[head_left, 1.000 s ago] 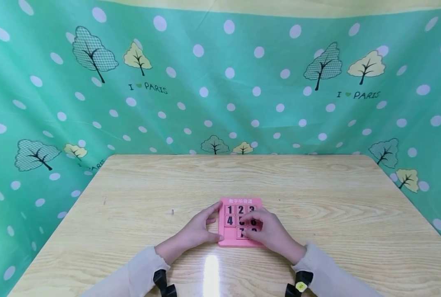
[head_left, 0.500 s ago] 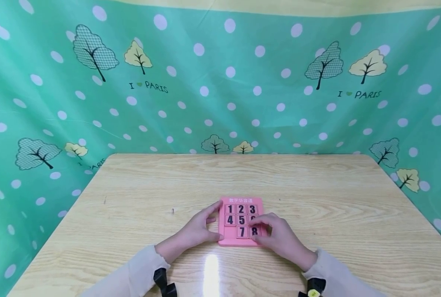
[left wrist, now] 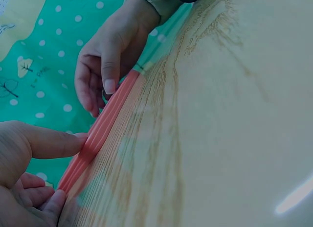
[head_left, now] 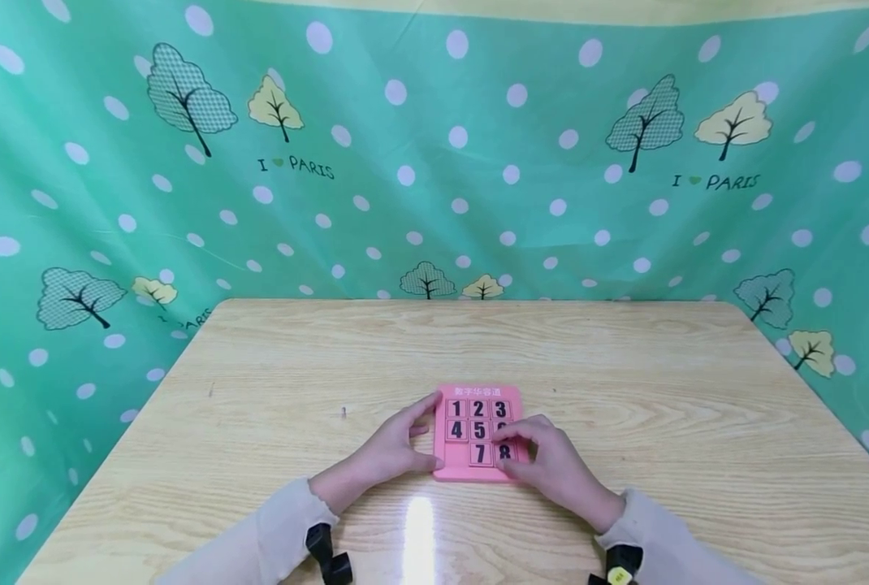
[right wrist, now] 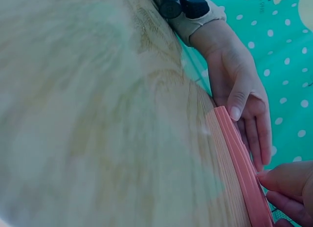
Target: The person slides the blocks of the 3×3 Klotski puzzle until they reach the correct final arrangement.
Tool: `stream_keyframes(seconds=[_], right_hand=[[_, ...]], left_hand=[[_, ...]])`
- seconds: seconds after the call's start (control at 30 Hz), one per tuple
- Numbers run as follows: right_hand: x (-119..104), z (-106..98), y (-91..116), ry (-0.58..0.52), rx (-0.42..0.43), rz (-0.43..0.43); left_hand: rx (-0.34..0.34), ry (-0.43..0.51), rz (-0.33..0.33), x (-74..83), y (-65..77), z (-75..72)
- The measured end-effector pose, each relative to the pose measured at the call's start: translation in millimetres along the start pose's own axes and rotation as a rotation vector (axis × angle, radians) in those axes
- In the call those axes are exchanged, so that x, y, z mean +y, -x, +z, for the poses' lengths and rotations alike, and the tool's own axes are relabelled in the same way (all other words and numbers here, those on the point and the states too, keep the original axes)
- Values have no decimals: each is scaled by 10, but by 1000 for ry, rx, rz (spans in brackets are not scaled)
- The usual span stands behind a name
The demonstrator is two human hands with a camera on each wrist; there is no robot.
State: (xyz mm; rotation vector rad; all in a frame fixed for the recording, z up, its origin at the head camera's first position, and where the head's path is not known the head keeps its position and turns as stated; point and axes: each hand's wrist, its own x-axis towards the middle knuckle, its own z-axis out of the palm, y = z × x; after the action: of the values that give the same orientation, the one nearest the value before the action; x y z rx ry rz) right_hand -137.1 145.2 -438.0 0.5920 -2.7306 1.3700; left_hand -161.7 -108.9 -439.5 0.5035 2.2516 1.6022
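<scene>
A pink sliding number puzzle [head_left: 471, 476] lies flat on the wooden table. Its rows show 1, 2, 3, then 4, 5 and a mostly hidden tile, then a gap at lower left, a 7 tile [head_left: 481, 454] and an 8 tile [head_left: 505, 452]. My left hand [head_left: 389, 448] holds the frame's left side, forefinger near the upper corner and thumb near the lower one. Over the right side is my right hand [head_left: 555, 463], its forefinger bent onto the middle row's right tile and its thumb at the 8. In the left wrist view, the left thumb [left wrist: 63, 143] meets the pink edge.
The wood-grain table [head_left: 296, 357] extends around the puzzle, with a bright light reflection [head_left: 419, 540] in front. A green dotted cloth [head_left: 434, 146] printed with trees hangs behind and beside it. Black wrist cameras [head_left: 328, 555] sit on both sleeves.
My right hand has shifted right, uncovering the 5, 3 and 8 tiles. The left hand keeps its place on the frame. The tiles show the same order.
</scene>
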Motion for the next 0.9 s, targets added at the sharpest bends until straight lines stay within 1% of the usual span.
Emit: stream_keyframes(seconds=[0.3,0.5,0.77,0.9], right_hand=[[-19,-2,-12,-17,-10,27],[-32,0,-10,-7,-17,45],[-63,27,-7,4,-7,38],[-82,39,-5,6,-11,49]], left_hand=[[3,6,-1,10,-4,-5],[2,10,-3,21,3,-2],[2,-3,1,21,8,-5],[2,-5,8,18,0,-2]])
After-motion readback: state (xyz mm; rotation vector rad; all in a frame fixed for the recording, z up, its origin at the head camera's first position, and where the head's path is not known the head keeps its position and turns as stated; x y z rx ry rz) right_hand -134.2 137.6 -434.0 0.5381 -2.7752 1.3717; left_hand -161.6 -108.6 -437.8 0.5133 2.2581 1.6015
